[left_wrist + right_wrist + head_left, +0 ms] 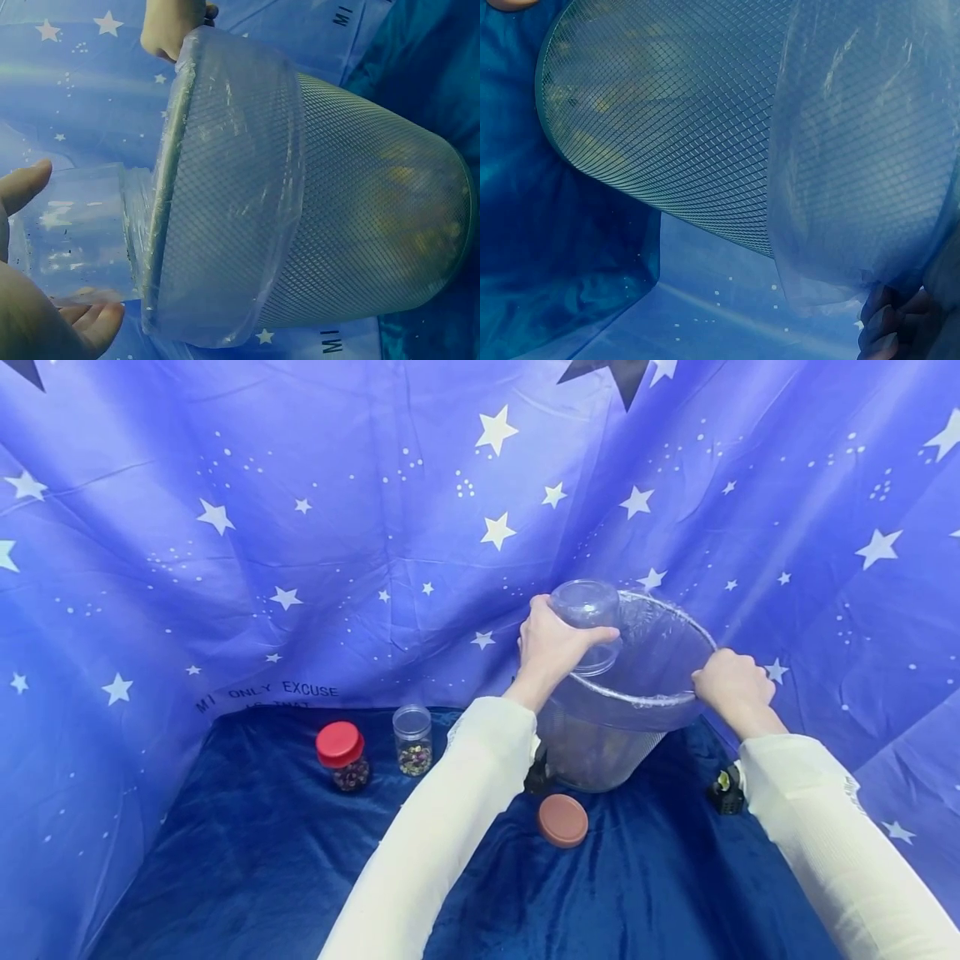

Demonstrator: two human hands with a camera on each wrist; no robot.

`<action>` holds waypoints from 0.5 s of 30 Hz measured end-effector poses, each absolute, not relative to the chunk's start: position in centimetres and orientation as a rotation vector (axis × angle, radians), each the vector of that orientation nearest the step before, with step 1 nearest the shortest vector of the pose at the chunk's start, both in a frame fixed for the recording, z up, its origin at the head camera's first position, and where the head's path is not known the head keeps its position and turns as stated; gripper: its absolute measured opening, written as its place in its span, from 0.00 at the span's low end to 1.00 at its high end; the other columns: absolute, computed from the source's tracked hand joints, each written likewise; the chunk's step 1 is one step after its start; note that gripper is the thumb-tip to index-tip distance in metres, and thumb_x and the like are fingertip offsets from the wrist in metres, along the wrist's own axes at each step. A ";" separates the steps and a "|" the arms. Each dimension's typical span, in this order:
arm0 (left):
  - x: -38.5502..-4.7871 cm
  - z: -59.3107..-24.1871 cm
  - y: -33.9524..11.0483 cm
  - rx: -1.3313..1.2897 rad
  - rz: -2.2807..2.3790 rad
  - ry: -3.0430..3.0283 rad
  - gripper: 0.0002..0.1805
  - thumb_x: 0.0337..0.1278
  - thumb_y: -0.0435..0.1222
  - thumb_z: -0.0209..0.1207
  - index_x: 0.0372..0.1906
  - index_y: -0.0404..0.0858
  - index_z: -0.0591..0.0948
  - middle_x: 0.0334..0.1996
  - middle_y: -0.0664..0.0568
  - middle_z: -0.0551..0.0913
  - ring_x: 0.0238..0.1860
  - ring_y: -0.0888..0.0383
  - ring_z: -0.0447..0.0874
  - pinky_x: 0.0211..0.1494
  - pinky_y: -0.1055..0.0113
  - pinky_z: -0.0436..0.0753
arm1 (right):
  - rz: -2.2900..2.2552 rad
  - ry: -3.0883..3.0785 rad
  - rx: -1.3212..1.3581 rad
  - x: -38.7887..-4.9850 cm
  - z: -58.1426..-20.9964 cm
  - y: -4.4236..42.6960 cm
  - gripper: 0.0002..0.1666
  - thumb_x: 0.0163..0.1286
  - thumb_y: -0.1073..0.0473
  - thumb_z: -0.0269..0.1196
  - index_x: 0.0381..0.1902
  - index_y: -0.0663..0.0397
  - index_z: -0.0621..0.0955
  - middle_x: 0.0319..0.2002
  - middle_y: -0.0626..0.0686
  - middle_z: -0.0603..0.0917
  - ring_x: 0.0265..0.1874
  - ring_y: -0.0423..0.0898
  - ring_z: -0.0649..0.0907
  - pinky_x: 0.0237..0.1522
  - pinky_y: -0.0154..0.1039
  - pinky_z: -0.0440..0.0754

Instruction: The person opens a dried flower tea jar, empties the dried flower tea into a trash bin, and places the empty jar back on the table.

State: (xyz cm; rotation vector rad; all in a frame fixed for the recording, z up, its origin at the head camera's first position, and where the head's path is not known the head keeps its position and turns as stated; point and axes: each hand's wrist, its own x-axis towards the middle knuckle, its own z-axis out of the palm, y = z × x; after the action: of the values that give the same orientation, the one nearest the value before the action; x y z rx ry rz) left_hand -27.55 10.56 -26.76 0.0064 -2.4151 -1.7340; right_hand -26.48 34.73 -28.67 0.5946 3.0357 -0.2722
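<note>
In the head view my left hand (552, 639) grips a clear plastic jar (588, 602) turned upside down, its mouth over the rim of a mesh wastebasket (600, 752). Small dark specks cling inside the jar's wall (67, 240) in the left wrist view; otherwise it looks bare. A clear plastic liner (232, 180) is folded over the basket's rim. My right hand (735, 687) holds the rim on the right side, fingers curled round it. Yellowish contents (427, 202) show blurred through the mesh near the bottom; their kind cannot be told.
A brownish round lid (562, 821) lies on the dark blue cloth (300, 877) in front of the basket. To the left stand a red-lidded jar (341, 752) with dark contents and a clear jar (413, 739) partly filled with mixed small pieces. Starry blue fabric (360, 527) hangs behind.
</note>
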 end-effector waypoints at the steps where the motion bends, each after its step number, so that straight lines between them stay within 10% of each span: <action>1: -27.5 -26.8 10.5 0.000 -1.741 -2.408 0.49 0.28 0.52 0.80 0.62 0.44 0.69 0.53 0.54 0.81 0.57 0.53 0.79 0.59 0.60 0.78 | -0.273 3.036 0.595 -26.5 -28.7 34.8 0.33 0.71 0.50 0.48 0.54 0.80 0.71 0.52 0.83 0.73 0.51 0.78 0.75 0.43 0.64 0.76; 15: -28.1 -27.2 8.1 -0.268 -1.812 -2.388 0.57 0.38 0.47 0.77 0.75 0.62 0.56 0.71 0.49 0.67 0.71 0.49 0.65 0.69 0.50 0.71 | -0.281 3.033 0.592 -26.5 -28.6 34.7 0.34 0.72 0.50 0.47 0.55 0.82 0.69 0.53 0.83 0.71 0.53 0.79 0.74 0.46 0.65 0.76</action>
State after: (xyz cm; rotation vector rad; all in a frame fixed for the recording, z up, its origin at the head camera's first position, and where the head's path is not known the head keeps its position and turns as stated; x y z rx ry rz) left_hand -28.09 8.12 -27.20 -0.2679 -2.3880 -1.8121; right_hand -26.48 34.67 -28.56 0.5919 3.0334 -0.2812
